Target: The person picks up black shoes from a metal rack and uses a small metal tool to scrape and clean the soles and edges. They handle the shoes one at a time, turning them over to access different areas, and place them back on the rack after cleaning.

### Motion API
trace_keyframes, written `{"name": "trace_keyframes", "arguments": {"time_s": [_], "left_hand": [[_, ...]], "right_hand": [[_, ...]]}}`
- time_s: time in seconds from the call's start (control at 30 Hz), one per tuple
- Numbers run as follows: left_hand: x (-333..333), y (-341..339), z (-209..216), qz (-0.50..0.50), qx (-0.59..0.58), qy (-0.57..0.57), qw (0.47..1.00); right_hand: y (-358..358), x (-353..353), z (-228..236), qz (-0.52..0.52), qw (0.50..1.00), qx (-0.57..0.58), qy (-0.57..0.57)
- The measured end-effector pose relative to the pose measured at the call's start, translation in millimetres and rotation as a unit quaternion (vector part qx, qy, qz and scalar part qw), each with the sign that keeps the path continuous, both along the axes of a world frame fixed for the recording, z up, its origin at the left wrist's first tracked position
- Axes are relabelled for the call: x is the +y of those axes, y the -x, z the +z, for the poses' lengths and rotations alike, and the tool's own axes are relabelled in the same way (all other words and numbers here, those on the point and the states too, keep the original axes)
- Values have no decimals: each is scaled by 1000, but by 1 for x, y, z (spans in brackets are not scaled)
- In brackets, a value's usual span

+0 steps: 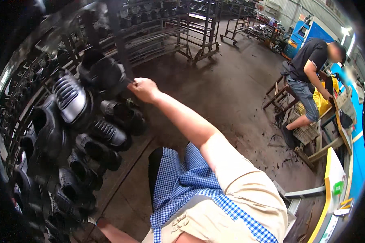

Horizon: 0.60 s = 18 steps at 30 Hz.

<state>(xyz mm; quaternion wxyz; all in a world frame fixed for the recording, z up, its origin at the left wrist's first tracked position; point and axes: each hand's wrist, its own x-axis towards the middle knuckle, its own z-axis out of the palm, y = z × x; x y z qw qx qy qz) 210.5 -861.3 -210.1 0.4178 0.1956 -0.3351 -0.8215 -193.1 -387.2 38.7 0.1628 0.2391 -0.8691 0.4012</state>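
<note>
My right arm reaches forward and left, and my right hand (145, 90) is closed at the dark upright (119, 38) of a shoe rack. Right beside its fingers is a black shoe (105, 76); the exact grip point is dark. Low on the left, my left hand (93, 220) is at the near end of the rack, its fingers mostly hidden by shoes and shadow. Between my hands, the rack carries rows of black shoes, among them a shiny laced shoe (72, 98) and a smaller laced one (110, 133).
More metal racks (194, 32) stand at the back. On the right, a person (310, 65) bends over a blue-topped workbench (359, 150), near a wooden stool (278, 97) and a plastic crate (306, 131). A yellow-edged board (330, 190) is close on my right. Dark scraps litter the floor.
</note>
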Motion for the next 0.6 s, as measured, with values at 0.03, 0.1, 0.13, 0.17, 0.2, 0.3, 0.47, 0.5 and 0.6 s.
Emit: {"name": "trace_keyframes", "arguments": {"time_s": [0.03, 0.1, 0.13, 0.17, 0.2, 0.3, 0.47, 0.5, 0.6], "left_hand": [[-4, 0, 6, 9, -13, 7, 1000], [-14, -9, 17, 32, -39, 21, 999], [-22, -18, 23, 48, -53, 28, 997], [-27, -26, 28, 60, -66, 33, 995], [-34, -32, 34, 70, -77, 38, 994], [-51, -72, 52, 117, -94, 38, 988], [-20, -125, 71, 206, -77, -44, 974], [-3, -120, 74, 223, -58, -76, 970], [-11, -202, -19, 163, 96, -109, 976]], "right_hand": [[-9, -9, 4, 4, 1000, -23, -12], [-19, -34, -2, 24, 1000, -4, 5], [-30, -48, 1, 46, 999, -14, 10], [-40, -60, 3, 61, 998, -14, 11], [-49, -72, 4, 78, 997, -15, 12], [-77, -102, 11, 137, 989, -39, 48], [-120, -143, 5, 227, 969, -77, 67], [-129, -147, 3, 216, 972, -78, 47], [-169, -187, -7, 400, 885, -106, 215]]}}
